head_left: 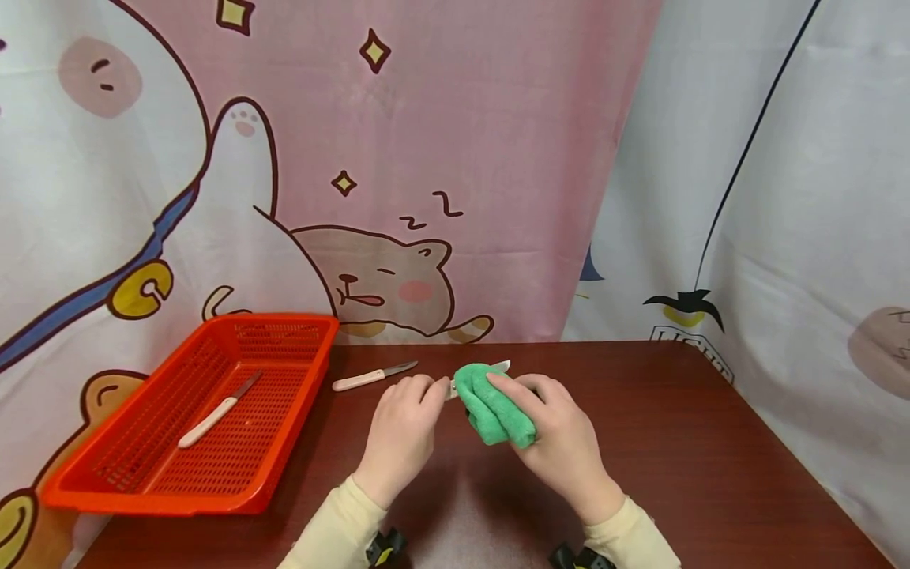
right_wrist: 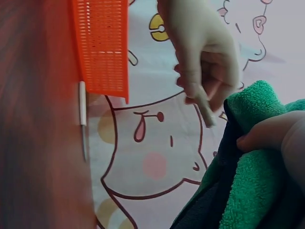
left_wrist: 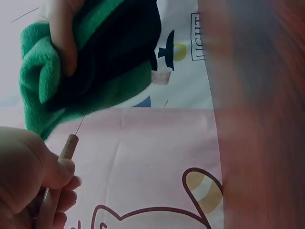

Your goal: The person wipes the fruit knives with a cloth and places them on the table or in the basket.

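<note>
Left hand: your left hand grips the light handle of a knife, raised above the surface.
Right hand: your right hand grasps a folded green cloth, thumb and fingers pinching it.
Blade: runs into the cloth, tip showing past its far side in the head view; how fully the cloth wraps it, you can't tell.
Step in hand: likely wiping this blade.
Next move: probably calls for a steady left grip and a cloth stroke toward the tip, your fingers clear of the edge.
Second knife: this second knife lies on the surface beyond your left hand, just beside the basket.
Basket knife: a third knife lies inside the red basket, to your left; perhaps already wiped.
</note>
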The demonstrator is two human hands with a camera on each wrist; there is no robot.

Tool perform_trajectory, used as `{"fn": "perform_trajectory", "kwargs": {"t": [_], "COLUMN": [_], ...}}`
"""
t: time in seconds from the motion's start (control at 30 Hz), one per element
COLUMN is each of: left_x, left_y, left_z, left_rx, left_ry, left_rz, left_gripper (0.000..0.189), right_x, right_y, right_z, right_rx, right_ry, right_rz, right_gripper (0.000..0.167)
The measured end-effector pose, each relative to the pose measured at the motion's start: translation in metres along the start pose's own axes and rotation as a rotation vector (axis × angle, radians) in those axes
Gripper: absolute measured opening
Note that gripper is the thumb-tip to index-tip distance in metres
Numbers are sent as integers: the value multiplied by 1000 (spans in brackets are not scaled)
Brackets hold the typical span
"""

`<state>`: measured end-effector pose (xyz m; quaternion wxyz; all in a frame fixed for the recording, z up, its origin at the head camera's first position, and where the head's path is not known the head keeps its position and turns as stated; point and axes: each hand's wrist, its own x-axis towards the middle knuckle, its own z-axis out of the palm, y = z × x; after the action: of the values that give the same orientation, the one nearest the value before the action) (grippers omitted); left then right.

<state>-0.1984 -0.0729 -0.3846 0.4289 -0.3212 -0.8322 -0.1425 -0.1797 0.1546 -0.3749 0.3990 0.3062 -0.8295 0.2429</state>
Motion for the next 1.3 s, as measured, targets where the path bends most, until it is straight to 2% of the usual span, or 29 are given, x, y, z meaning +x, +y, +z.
{"fn": "perform_trajectory", "kwargs": {"t": [0.3,0.5,0.7,0.97,1.3], "left_x": [-2,-4,-6,-7,-9], "left_y": [6,6,4,5,0], "left_z": [4,4,4,3,7], "left_rx": [-35,-53,-55,-70,-81], "left_ry": [50,31,44,45,62], "left_rz": [-15,-52,-60,-81,-87], "left_gripper": [38,37,39,41,38], "right_x": [-6,-7,-7,-6,-5], "right_y": [-1,4,14,24,34], "right_z": [12,13,9,1,-9], "right_rx": [-54,-77,-116,-144,-172], "right_ry": [-52,-41,-19,-38,-31], "right_rz": [26,36,79,167,203], "right_gripper": [78,78,77,82,84]}}
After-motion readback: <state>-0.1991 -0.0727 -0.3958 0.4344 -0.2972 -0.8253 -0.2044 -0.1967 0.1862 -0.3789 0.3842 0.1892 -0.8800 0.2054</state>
